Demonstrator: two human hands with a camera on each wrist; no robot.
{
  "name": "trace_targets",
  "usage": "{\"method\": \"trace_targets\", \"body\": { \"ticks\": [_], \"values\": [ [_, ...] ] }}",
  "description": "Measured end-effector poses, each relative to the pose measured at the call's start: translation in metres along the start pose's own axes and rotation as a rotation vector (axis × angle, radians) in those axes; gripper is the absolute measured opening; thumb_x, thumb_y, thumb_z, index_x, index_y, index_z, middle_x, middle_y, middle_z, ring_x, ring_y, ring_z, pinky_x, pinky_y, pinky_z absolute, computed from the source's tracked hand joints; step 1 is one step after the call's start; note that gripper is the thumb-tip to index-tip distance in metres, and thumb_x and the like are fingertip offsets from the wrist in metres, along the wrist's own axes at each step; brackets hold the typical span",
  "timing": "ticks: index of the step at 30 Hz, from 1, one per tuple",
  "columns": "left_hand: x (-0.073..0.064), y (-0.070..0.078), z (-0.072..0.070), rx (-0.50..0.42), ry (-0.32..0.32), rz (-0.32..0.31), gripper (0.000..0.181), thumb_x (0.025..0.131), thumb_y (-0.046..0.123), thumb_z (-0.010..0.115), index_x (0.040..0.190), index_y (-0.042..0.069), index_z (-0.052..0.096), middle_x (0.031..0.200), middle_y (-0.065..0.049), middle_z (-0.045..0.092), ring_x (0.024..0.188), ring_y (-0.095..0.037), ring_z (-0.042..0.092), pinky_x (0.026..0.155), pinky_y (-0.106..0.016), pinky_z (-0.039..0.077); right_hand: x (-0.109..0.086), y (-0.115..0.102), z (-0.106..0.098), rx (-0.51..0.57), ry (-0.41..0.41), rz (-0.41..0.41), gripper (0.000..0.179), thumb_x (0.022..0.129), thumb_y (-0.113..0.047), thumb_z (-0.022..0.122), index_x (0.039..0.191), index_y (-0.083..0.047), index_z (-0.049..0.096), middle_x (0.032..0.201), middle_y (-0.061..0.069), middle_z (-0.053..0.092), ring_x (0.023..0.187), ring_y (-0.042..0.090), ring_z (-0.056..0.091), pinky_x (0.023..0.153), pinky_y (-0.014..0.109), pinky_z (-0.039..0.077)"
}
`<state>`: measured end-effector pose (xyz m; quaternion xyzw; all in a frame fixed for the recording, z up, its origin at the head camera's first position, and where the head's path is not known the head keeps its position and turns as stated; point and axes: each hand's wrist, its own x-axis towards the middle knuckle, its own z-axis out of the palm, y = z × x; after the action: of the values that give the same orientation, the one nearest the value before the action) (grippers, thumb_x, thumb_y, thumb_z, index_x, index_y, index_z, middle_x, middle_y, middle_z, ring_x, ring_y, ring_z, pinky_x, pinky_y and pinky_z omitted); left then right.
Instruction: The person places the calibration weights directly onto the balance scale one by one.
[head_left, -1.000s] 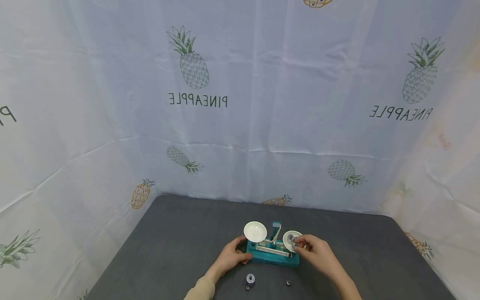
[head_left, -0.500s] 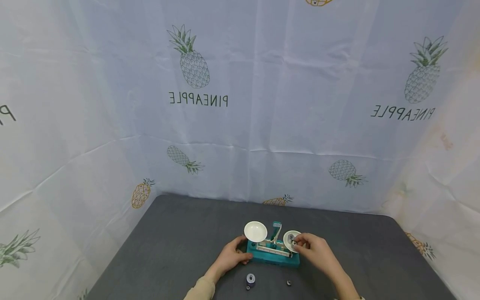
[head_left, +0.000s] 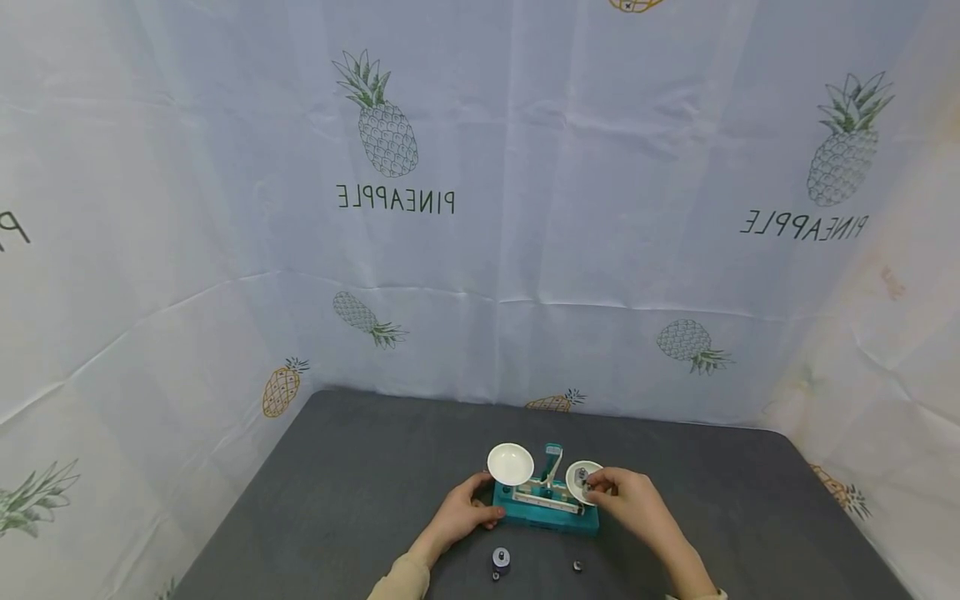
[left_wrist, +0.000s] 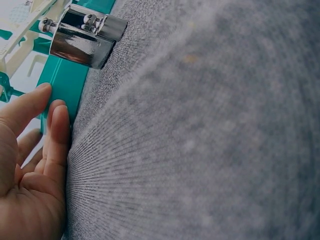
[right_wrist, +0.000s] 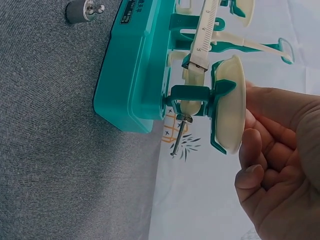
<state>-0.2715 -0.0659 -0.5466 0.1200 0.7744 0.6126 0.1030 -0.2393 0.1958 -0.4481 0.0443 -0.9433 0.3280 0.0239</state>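
A teal balance scale point(head_left: 545, 515) with two cream pans stands on the dark table. My left hand point(head_left: 459, 510) holds the left end of its base, thumb in front and fingers behind. The left pan point(head_left: 511, 463) shows nothing in it. Metal weights point(head_left: 581, 475) lie in the right pan point(head_left: 573, 490). Over that pan, my right hand point(head_left: 630, 500) pinches a small metal weight, mostly hidden by the fingertips. In the right wrist view, the pan's wall point(right_wrist: 232, 107) hides the thumb and index fingertips; the other fingers are curled beside it.
In front of the scale stand a larger metal weight point(head_left: 501, 560) and a tiny one point(head_left: 496, 576) close by. Another small weight point(head_left: 577, 566) is to their right. A pineapple-print curtain point(head_left: 480, 250) rises behind the table point(head_left: 375, 450).
The right hand has shifted very slightly left over the right pan, and less of the weight at its fingertips shows. The left hand and the scale look still.
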Motion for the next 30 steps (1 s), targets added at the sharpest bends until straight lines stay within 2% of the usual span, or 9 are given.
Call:
{"method": "trace_targets", "body": {
  "ticks": [8,18,25,30],
  "values": [
    [0.000,0.001,-0.001,-0.017,0.008,0.001,0.061,0.072,0.019,0.070,0.124,0.004,0.043,0.087,-0.011,0.061,0.055,-0.010,0.057,0.052,-0.025,0.048,0.001,-0.001,0.000,0.011,-0.005,0.015,0.009,0.072,-0.019,0.069,0.081,-0.018,0.066,0.070,-0.007,0.061,0.064,0.005,0.052,0.055,0.020,0.041],
    [0.000,0.000,0.000,-0.008,0.009,0.004,0.060,0.071,0.019,0.071,0.122,0.004,0.044,0.077,-0.010,0.062,0.054,-0.010,0.056,0.052,-0.025,0.048,-0.003,0.002,-0.003,0.047,0.011,-0.022,0.011,0.072,-0.020,0.068,0.083,-0.018,0.066,0.073,-0.006,0.061,0.055,0.003,0.044,0.049,0.020,0.037],
    [0.001,-0.002,0.000,-0.003,0.008,0.006,0.059,0.071,0.019,0.070,0.122,0.005,0.045,0.079,-0.011,0.063,0.054,-0.009,0.056,0.052,-0.025,0.048,-0.006,0.003,-0.006,0.039,0.033,-0.022,0.011,0.074,-0.021,0.067,0.085,-0.022,0.066,0.077,-0.008,0.061,0.058,0.001,0.045,0.050,0.019,0.037],
    [-0.004,0.006,0.000,-0.011,0.005,0.014,0.057,0.073,0.015,0.069,0.123,0.002,0.044,0.085,-0.013,0.061,0.054,-0.008,0.056,0.052,-0.025,0.048,-0.013,0.000,-0.008,0.046,0.062,-0.036,0.011,0.073,-0.021,0.068,0.084,-0.022,0.066,0.073,-0.009,0.059,0.057,0.001,0.044,0.051,0.019,0.037]
  ]
}}
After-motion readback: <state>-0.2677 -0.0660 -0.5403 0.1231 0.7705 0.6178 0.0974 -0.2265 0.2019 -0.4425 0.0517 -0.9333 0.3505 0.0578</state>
